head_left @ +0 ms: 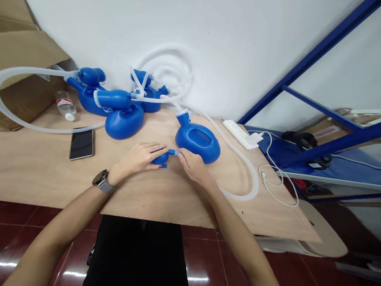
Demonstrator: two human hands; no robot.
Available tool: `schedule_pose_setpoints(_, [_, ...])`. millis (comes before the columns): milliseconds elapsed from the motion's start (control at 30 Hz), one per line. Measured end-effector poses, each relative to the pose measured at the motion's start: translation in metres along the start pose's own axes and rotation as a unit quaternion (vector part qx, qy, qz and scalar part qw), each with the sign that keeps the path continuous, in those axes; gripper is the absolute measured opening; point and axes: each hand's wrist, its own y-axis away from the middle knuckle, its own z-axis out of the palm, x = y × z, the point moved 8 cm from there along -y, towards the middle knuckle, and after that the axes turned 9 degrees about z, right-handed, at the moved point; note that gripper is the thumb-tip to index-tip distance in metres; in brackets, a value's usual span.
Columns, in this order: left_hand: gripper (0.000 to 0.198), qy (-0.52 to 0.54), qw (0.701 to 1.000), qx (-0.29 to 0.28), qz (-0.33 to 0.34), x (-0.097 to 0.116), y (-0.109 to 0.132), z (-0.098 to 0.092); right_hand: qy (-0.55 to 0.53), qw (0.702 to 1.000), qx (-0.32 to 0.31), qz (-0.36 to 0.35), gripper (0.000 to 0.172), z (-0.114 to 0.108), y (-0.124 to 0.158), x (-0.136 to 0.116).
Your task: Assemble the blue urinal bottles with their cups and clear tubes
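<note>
My left hand [144, 156] is wrapped over a blue plastic urinal head piece [161, 159] near the middle of the table; most of it is hidden under my fingers. Its narrow blue spout points right. My right hand [195, 166] pinches the end of a clear plastic tube [251, 188] at that spout. How far the tube sits on the spout I cannot tell. From under my right wrist the tube loops out to the right and back toward the wall. Just behind my right hand lies a blue urinal bottle [212, 147] with an oval handle opening.
Several more blue urinal bottles [123, 124] with head pieces and coiled tubes [175, 59] stand against the wall. A phone [81, 143], a water bottle [65, 105] and a cardboard box [32, 95] are leftward. Right are a power strip [238, 133], white cable [281, 202] and blue rack [315, 107].
</note>
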Motion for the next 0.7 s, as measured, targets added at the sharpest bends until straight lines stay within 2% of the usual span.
schedule_pose_setpoints(133, [0.051,0.056,0.998,0.007,-0.003,0.010,-0.002,0.001,0.041,0.998,-0.017,-0.032,0.059,-0.001,0.004,-0.005])
schedule_pose_setpoints(300, [0.034,0.093,0.994,0.052,-0.027,0.021,-0.005,0.001,0.006,0.998,-0.012,-0.056,0.060,-0.013,0.009,-0.014])
schedule_pose_setpoints(400, [0.034,0.109,0.992,0.060,-0.027,0.028,-0.006,0.004,-0.041,0.998,-0.031,-0.033,0.056,-0.017,0.009,-0.017])
schedule_pose_setpoints(567, [0.040,0.086,0.995,0.038,-0.034,0.037,-0.008,0.013,-0.150,0.986,-0.074,0.019,0.054,-0.015,0.009,-0.020])
schedule_pose_setpoints(633, [0.043,0.073,0.997,0.030,-0.023,0.039,-0.011,0.015,-0.165,0.984,-0.061,0.032,0.054,-0.014,0.007,-0.017])
schedule_pose_setpoints(700, [0.042,0.052,0.998,0.040,-0.014,0.038,-0.014,0.011,-0.175,0.983,-0.023,0.052,0.052,-0.017,0.004,-0.011])
